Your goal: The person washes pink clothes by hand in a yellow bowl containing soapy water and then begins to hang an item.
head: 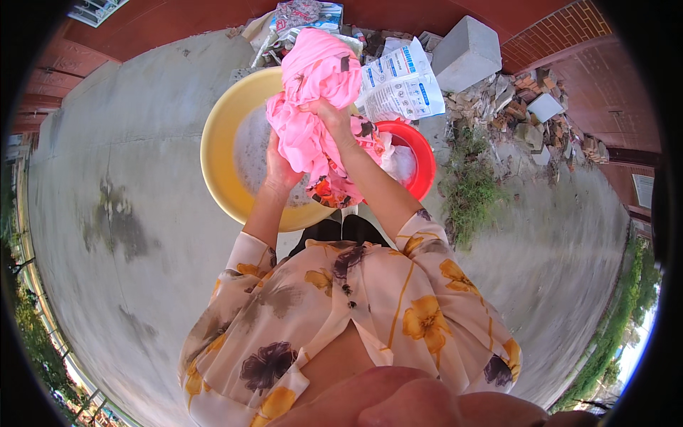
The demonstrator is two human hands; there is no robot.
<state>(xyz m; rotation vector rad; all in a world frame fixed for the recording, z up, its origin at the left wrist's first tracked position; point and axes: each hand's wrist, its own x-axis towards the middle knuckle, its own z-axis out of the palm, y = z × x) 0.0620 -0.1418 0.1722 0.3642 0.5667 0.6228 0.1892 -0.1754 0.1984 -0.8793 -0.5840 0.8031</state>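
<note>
Both my hands grip a bunched pink cloth (320, 69) with a dark and red floral print on part of it. My left hand (280, 165) holds its lower left side from beneath. Higher up, my right hand (333, 120) is closed around the middle of the bundle. The cloth is raised over the right side of a large yellow basin (216, 160), which holds sudsy water (248, 152). Its lower, printed end (336, 187) hangs between my forearms, partly in front of a red basin (427, 165). A white plastic bag or pale cloth (403, 163) lies in the red basin.
Behind the basins stand a printed white detergent bag (403, 85), a pale concrete block (467, 56) and a box with cloth on it (331, 16). Brick rubble (525, 112) and grass (469, 197) lie to the right. Concrete ground (160, 133) extends to the left.
</note>
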